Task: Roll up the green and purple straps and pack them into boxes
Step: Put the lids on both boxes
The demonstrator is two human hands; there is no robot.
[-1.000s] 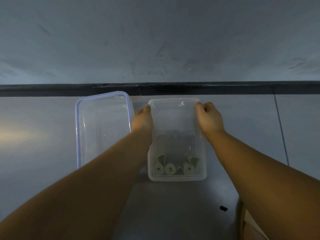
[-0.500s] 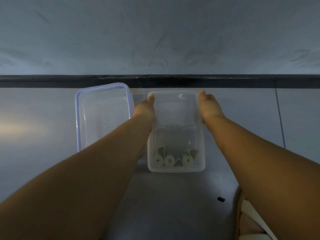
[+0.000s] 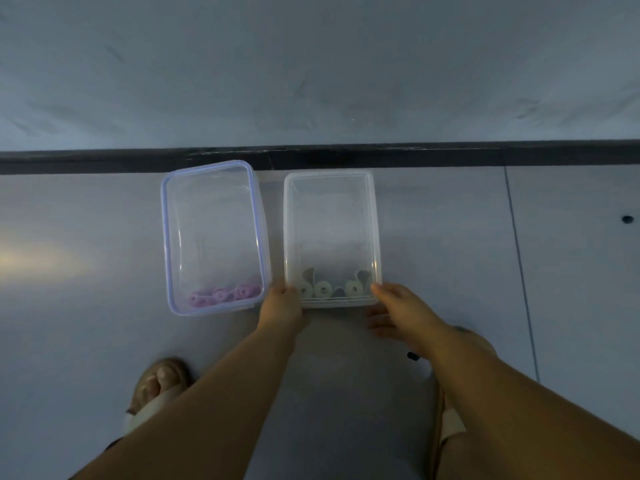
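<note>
Two clear plastic boxes stand side by side on the grey floor. The left box (image 3: pixel 166 237) has a blue rim and holds purple strap rolls (image 3: pixel 221 295) at its near end. The right box (image 3: pixel 375 237) holds green strap rolls (image 3: pixel 323 289) at its near end. My left hand (image 3: pixel 282 304) touches the right box's near left corner. My right hand (image 3: pixel 398 310) is at its near right corner, thumb against the box and fingers spread over the floor. Neither hand holds a strap.
A black skirting strip (image 3: pixel 311 155) runs along the wall just behind the boxes. My sandalled feet (image 3: pixel 159 386) (image 3: pixel 450 424) are at the bottom, either side of my arms. A small black bit (image 3: pixel 412 356) lies near my right wrist, another (image 3: pixel 627 219) at far right.
Both hands have drawn back from the far end of the right box to its near corners. The view has pulled back, so the purple rolls and my feet now show.
</note>
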